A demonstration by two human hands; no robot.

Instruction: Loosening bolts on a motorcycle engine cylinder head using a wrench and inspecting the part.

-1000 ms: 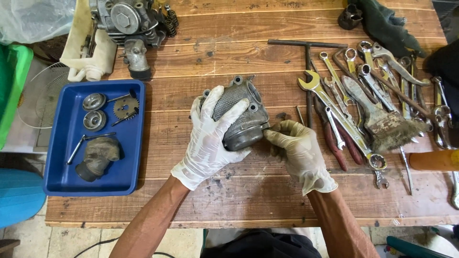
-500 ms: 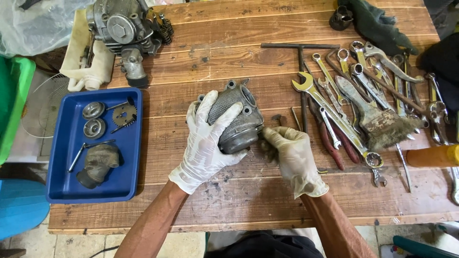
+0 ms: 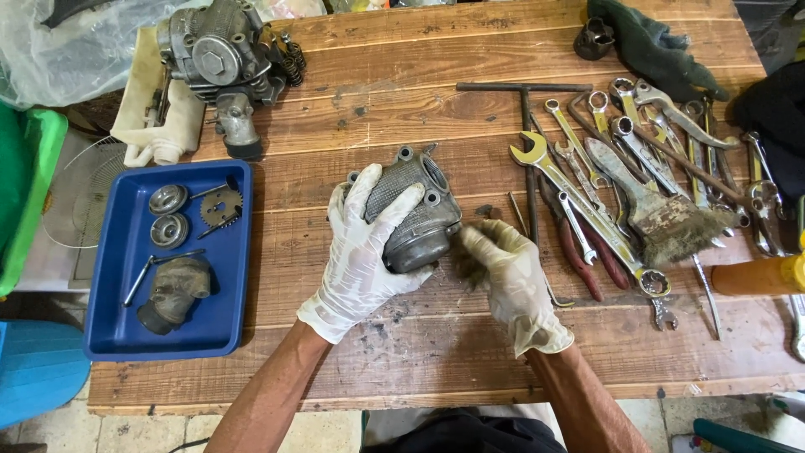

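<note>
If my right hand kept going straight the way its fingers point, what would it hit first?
The right hand points up and left, so it would likely meet the grey metal engine cylinder that the left hand grips; its fingertips look almost against it already.

Both bare forearms are reaching forward from below. The left hand [image 3: 362, 252], in a white glove, is spreading its fingers wide in a grasp; the right hand [image 3: 513, 281], gloved too, is curling its fingers inward.

One blue tray [image 3: 109, 335], two round discs [image 3: 168, 200] in it, one gear [image 3: 222, 204], one paintbrush [image 3: 662, 220], one T-handle wrench [image 3: 524, 88], two gloved hands [image 3: 360, 252].
</note>
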